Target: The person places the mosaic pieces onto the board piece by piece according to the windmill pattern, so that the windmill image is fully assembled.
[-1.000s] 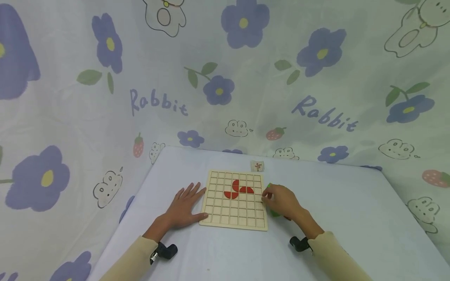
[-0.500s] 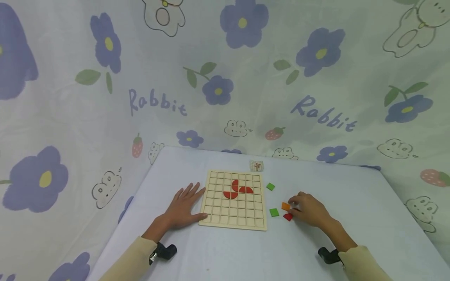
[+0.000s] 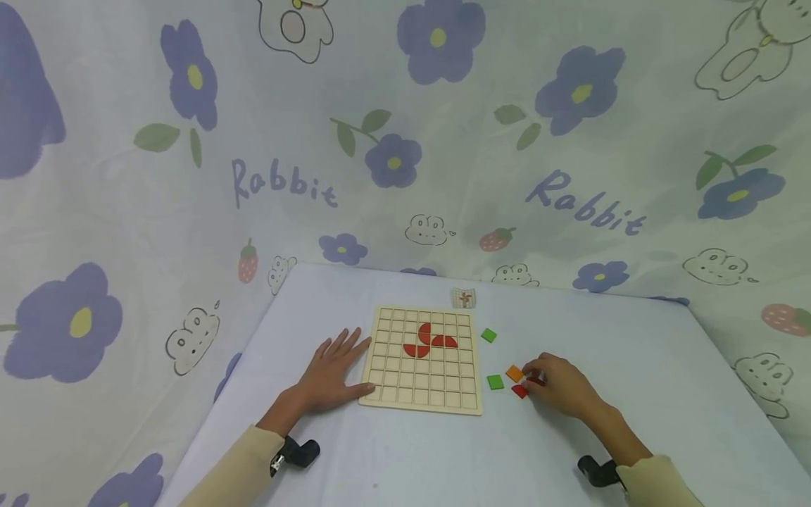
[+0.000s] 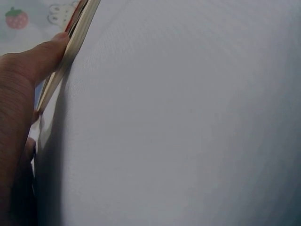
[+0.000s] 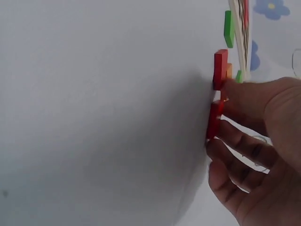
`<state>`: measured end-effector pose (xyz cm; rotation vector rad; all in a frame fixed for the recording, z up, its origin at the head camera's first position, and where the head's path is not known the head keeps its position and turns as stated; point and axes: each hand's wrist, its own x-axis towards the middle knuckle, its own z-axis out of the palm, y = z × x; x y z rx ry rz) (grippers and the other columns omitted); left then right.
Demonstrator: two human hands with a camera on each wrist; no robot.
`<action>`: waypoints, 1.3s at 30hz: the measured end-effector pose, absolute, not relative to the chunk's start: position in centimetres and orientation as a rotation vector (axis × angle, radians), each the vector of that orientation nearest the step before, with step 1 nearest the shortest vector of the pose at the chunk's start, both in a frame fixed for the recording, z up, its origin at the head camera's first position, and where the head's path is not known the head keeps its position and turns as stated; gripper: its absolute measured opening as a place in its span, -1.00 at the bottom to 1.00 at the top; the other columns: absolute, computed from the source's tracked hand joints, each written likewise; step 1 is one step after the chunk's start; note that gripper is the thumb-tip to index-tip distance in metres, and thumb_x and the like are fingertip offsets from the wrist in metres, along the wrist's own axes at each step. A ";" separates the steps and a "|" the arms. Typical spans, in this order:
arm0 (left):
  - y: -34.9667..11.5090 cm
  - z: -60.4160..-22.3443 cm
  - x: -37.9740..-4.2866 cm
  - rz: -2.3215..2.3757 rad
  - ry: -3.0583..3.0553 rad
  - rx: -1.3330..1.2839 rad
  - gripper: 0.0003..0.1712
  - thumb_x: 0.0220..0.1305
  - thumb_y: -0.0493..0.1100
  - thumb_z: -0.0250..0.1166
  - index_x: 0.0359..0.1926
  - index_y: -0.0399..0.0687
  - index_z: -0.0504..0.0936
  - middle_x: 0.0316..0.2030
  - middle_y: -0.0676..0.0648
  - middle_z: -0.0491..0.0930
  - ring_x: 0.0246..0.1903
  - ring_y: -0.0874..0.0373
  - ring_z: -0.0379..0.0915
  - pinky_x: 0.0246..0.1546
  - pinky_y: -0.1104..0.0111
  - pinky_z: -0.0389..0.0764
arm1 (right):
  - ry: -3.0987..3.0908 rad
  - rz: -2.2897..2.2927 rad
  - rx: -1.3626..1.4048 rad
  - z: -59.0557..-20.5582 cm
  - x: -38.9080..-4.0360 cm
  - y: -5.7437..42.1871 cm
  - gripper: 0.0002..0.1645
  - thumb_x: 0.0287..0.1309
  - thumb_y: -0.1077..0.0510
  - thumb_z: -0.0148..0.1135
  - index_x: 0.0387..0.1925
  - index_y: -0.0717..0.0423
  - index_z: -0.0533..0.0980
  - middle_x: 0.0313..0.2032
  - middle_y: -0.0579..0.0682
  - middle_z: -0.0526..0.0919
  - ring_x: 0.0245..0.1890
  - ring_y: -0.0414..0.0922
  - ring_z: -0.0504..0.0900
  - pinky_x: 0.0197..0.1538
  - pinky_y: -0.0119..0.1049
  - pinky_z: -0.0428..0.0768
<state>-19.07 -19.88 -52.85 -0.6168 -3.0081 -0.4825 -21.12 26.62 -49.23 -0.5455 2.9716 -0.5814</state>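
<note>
My left hand [image 3: 331, 377] lies flat with fingers spread, its thumb [image 4: 49, 52] on the near left edge of the wooden grid board [image 3: 386, 378]. Red rounded tiles [image 3: 445, 342] sit in the board's upper middle cells in a pinwheel shape. To the right of the board, my right hand [image 3: 564, 387] bends over the loose tiles, thumb and fingertips around a red tile [image 5: 215, 120] that is partly covered in the head view. Just beyond its thumb stands another red tile [image 5: 220, 70], and an orange square tile [image 3: 514, 373] lies beside it.
Two green square tiles [image 3: 495, 382] lie near the board's right edge, one farther back. Behind the board is a small pattern card [image 3: 464, 298] with a red pinwheel. A white cloth [image 3: 431, 465] covers the table, and a printed curtain [image 3: 393, 204] hangs behind it.
My right hand has gone from the board's right edge rightward to the loose tiles, uncovering the green ones. The orange tile has turned slightly. My left hand stays put.
</note>
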 end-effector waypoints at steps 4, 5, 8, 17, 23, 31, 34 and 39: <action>-19.8 -53.1 -19.2 -0.467 -3.012 -0.612 0.11 0.15 0.58 0.06 0.55 0.08 0.08 0.53 -0.09 -0.08 0.50 -0.10 -0.28 0.40 -0.12 -0.14 | 2.927 -0.667 -0.498 -49.0 -20.6 27.5 -0.81 0.03 0.27 0.47 -0.25 0.11 0.69 -0.42 -0.18 0.55 -0.42 -0.22 0.47 -0.39 -0.37 0.55; -19.8 -53.1 -19.3 -0.470 -3.013 -0.610 0.11 0.15 0.58 0.06 0.54 0.08 0.09 0.53 -0.09 -0.08 0.50 -0.10 -0.29 0.40 -0.12 -0.14 | 2.919 -0.691 -0.483 -48.9 -20.6 27.7 -0.80 0.03 0.28 0.47 -0.25 0.10 0.69 -0.43 -0.18 0.54 -0.43 -0.21 0.47 -0.39 -0.38 0.55; -19.8 -53.2 -19.3 -0.460 -3.014 -0.605 0.11 0.15 0.58 0.05 0.54 0.08 0.09 0.53 -0.09 -0.08 0.50 -0.10 -0.28 0.41 -0.12 -0.14 | 2.891 -0.745 -0.449 -48.9 -20.5 28.1 -0.78 0.01 0.30 0.48 -0.25 0.08 0.67 -0.44 -0.17 0.55 -0.41 -0.19 0.48 -0.36 -0.39 0.56; -19.6 -52.9 -19.1 -0.507 -3.031 -0.601 0.11 0.15 0.56 0.08 0.54 0.08 0.09 0.53 -0.09 -0.09 0.50 -0.11 -0.30 0.41 -0.12 -0.16 | 2.715 -0.831 -0.443 -48.1 -21.0 28.7 -0.83 -0.07 0.29 0.53 -0.41 0.07 0.67 -0.55 -0.15 0.50 -0.47 -0.15 0.43 -0.47 -0.36 0.45; -19.7 -52.9 -19.1 -0.486 -3.021 -0.604 0.10 0.15 0.56 0.09 0.54 0.08 0.09 0.53 -0.09 -0.08 0.50 -0.11 -0.28 0.40 -0.12 -0.15 | 2.735 -0.860 -0.547 -46.6 -21.7 27.6 -0.90 0.04 0.29 0.46 -0.42 0.07 0.66 -0.54 -0.16 0.54 -0.50 -0.16 0.46 -0.48 -0.37 0.51; -19.9 -53.0 -19.2 -0.470 -3.025 -0.602 0.11 0.15 0.57 0.08 0.55 0.08 0.08 0.53 -0.09 -0.08 0.50 -0.10 -0.29 0.41 -0.12 -0.15 | 2.686 -1.100 -0.474 -46.4 -23.2 23.9 -0.91 0.15 0.30 0.37 -0.29 0.10 0.64 -0.37 -0.10 0.67 -0.37 -0.09 0.62 -0.29 -0.33 0.65; -19.9 -52.8 -19.1 -0.475 -3.029 -0.598 0.11 0.15 0.55 0.10 0.55 0.08 0.08 0.53 -0.10 -0.08 0.50 -0.11 -0.28 0.41 -0.12 -0.15 | 2.627 -1.233 -0.403 -46.3 -23.6 22.6 -0.89 0.17 0.30 0.35 -0.24 0.13 0.64 -0.32 -0.01 0.69 -0.31 0.02 0.64 -0.23 -0.22 0.69; -19.8 -52.9 -19.0 -0.488 -3.020 -0.607 0.11 0.15 0.55 0.10 0.54 0.07 0.09 0.53 -0.11 -0.06 0.50 -0.12 -0.27 0.40 -0.12 -0.15 | 2.582 -1.344 -0.326 -46.0 -24.5 20.8 -0.90 0.20 0.25 0.34 -0.23 0.12 0.65 -0.24 0.00 0.71 -0.23 0.04 0.63 -0.23 -0.07 0.68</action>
